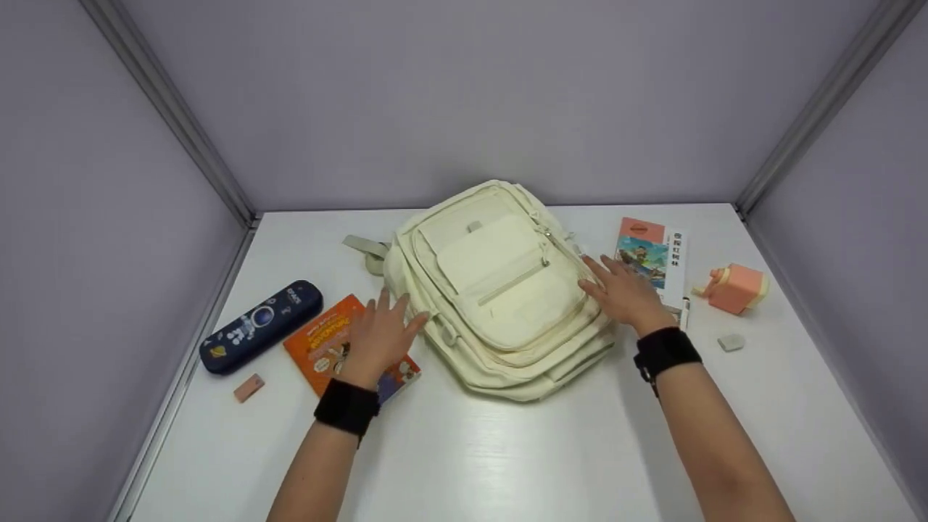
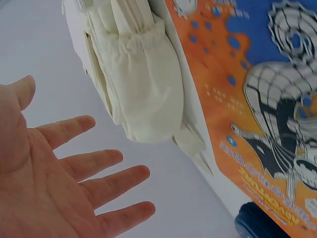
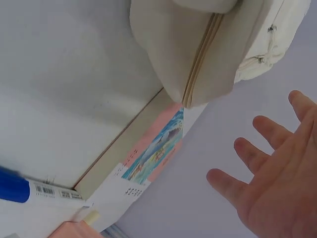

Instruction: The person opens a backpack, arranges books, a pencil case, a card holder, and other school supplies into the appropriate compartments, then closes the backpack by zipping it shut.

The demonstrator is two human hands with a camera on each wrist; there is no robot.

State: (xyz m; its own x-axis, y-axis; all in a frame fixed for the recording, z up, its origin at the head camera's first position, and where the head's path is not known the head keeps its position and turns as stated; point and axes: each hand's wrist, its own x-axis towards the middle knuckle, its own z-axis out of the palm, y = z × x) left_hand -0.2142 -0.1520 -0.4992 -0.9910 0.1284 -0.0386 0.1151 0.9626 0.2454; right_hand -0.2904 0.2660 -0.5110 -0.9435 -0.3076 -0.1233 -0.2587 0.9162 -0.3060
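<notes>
A cream backpack [image 1: 507, 290] lies tilted on the white table, its zipped front pocket facing up. Fingers spread, my left hand [image 1: 380, 337] hovers at the backpack's left side, overlapping an orange comic book [image 1: 319, 355] in the head view. The left wrist view shows its open palm [image 2: 44, 188] with nothing held, the side pocket [image 2: 143, 84] beyond the fingers. On the other side, my right hand [image 1: 627, 293] extends its fingers at the backpack's right edge, partly covering a pink-and-white book [image 1: 641, 254]. Its fingers [image 3: 257, 153] are also empty in the right wrist view.
At left lie a navy space-themed pencil case [image 1: 261, 326] and a pink eraser [image 1: 249, 388]. A pink-orange pencil sharpener [image 1: 736, 288] and a grey eraser [image 1: 731, 341] are at right. A white marker with a blue cap [image 3: 14, 186] lies by the right book. Walls enclose the table.
</notes>
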